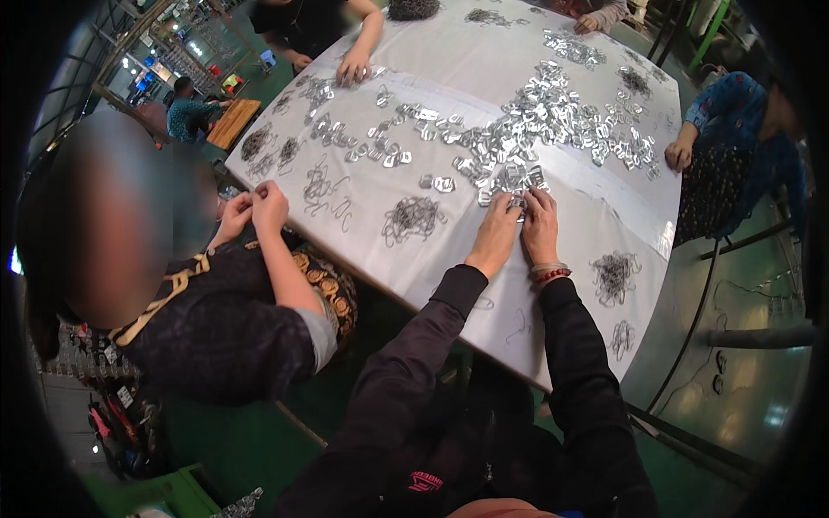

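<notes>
Both hands meet at the near edge of a heap of shiny flat metal pieces [518, 129], which look like small buckle plates with slots. My left hand [494, 235] has its fingers bent down onto the pieces. Beside it, my right hand [541, 226], with a red bead bracelet at the wrist, curls its fingertips over the same spot. Shiny metal shows between the fingertips, though fingers partly hide which pieces are gripped. To the left lies a tangle of bent wire hooks [413, 219]; another pile of wire hooks [615, 278] sits right of my right forearm.
A white-covered table [380, 268] carries more scattered plates and small wire piles. At the left a person's hands [259, 207] are held together by the table edge. Another person's hand [354, 66] rests at the far left, and a person's hand [679, 155] at the right edge.
</notes>
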`<state>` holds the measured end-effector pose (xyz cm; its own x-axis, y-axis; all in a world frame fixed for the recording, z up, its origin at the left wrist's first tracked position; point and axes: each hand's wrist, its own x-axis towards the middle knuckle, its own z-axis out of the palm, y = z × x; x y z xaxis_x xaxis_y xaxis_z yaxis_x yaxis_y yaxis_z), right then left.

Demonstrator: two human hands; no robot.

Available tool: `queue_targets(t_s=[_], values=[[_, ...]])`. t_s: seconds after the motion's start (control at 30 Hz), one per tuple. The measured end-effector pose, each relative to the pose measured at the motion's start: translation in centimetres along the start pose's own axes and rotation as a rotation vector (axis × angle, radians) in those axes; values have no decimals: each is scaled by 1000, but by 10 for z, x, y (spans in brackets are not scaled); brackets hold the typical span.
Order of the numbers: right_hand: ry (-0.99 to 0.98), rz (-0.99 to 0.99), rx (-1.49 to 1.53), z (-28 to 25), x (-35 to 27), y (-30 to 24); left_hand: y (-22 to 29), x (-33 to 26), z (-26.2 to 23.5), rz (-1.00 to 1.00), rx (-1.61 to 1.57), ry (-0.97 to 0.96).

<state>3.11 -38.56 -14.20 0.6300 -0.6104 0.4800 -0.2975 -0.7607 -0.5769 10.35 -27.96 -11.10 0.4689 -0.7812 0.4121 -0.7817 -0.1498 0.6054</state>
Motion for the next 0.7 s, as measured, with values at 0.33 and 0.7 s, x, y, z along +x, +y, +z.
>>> queue_targets(t_s=[0.33,0.7], values=[[27,177,252,-29,-61,-35,14,-67,-43,21,-183,62],[-57,312,169,-87,-48,-56,10,-58,-72,-429,-655,-56]])
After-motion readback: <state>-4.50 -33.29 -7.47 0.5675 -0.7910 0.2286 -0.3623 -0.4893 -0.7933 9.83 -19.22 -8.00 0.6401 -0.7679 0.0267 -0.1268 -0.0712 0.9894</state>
